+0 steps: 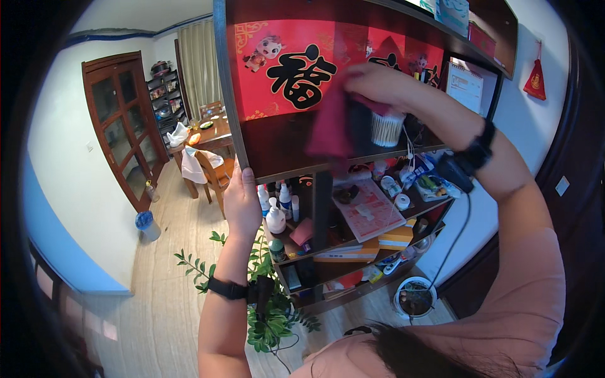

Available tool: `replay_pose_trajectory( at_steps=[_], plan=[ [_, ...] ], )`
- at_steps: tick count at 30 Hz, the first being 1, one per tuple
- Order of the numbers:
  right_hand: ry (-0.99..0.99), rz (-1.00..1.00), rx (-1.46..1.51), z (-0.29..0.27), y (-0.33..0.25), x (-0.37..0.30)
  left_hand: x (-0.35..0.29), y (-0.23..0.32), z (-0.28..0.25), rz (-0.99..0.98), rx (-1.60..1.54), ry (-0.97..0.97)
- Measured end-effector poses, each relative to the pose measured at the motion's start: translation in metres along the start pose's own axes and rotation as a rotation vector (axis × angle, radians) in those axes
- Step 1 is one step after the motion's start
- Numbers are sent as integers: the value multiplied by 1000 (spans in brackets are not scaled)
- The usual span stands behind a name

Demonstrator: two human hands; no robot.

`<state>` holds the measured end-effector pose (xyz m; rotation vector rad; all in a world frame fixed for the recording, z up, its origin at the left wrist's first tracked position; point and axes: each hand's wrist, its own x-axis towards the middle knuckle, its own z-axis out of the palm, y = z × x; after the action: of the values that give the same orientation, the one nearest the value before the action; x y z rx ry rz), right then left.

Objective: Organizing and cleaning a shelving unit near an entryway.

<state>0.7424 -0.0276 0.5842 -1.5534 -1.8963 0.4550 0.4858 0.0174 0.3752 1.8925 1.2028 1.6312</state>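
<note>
Maroon cloth (331,131) hangs below the right grip (367,82).

A pale, perhaps tiled floor (170,264) meets white walls (88,189).

Top (530,268): dusty pink, short-sleeved
Left hand (244,203): black wristband (227,290), dark block (260,293)
Right hand (367,84): black strap (487,136) at wrist, boxy dark unit (455,172), thin dark cable (467,217)
</note>
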Motion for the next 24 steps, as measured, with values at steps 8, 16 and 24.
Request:
replay_pose_trajectory(
  at_steps=[8, 16, 24],
  plan=[
    [130, -362, -51, 135, 33, 201, -1, 8, 6, 4, 8, -28],
    [-480, -422, -694, 164, 23, 222, -1, -1, 2, -1, 6, -19],
    [-337, -350, -799, 116, 57, 193, -3, 5, 1, 13, 64, 18]
  ],
)
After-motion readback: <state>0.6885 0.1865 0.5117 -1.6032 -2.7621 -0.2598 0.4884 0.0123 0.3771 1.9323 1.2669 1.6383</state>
